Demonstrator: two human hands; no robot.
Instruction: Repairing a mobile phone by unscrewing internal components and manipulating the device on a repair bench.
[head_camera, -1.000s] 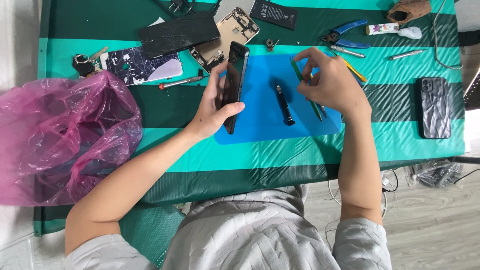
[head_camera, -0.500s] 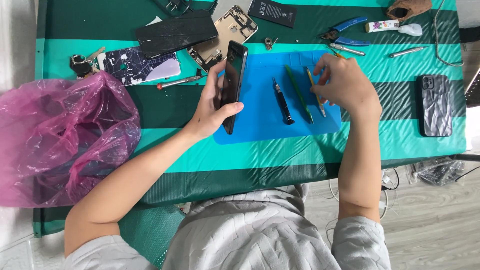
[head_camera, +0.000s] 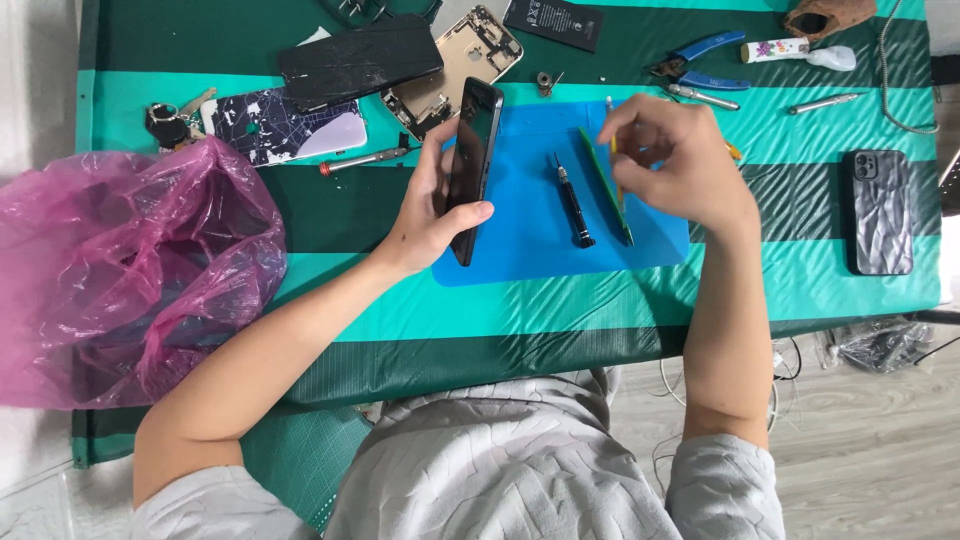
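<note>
In the head view, a dark phone (head_camera: 473, 170) is held on edge over the left border of the blue mat (head_camera: 530, 240), its lower end touching or just above the mat; which cannot be told. The left hand (head_camera: 430, 215) is closed around it, thumb on the near face and fingers (head_camera: 432, 160) behind. Over the right part of the mat the right hand (head_camera: 670, 160) is curled, and a thin yellow tool (head_camera: 614, 150) is pinched between its fingers, the tip hidden behind the hand. On the mat, between the two hands, a black screwdriver (head_camera: 573, 203) lies beside a green pry stick (head_camera: 606, 188), which is partly covered by the right hand. Beyond the mat's far edge lie an opened phone frame (head_camera: 455, 65), a cracked screen (head_camera: 358, 62), a battery (head_camera: 553, 20) and blue pliers (head_camera: 700, 55); left of the mat lies a pink bag (head_camera: 120, 270), right of it a black case (head_camera: 883, 210). A slip is judged the main risk: the phone is gripped on its narrow edge only, so a push from the tool could tip it onto the mat or against the screwdriver. The glass could also be scratched or chipped if the thin tool were pressed in at an angle. Small screws near the mat's far edge could be swept away by the right wrist.
</note>
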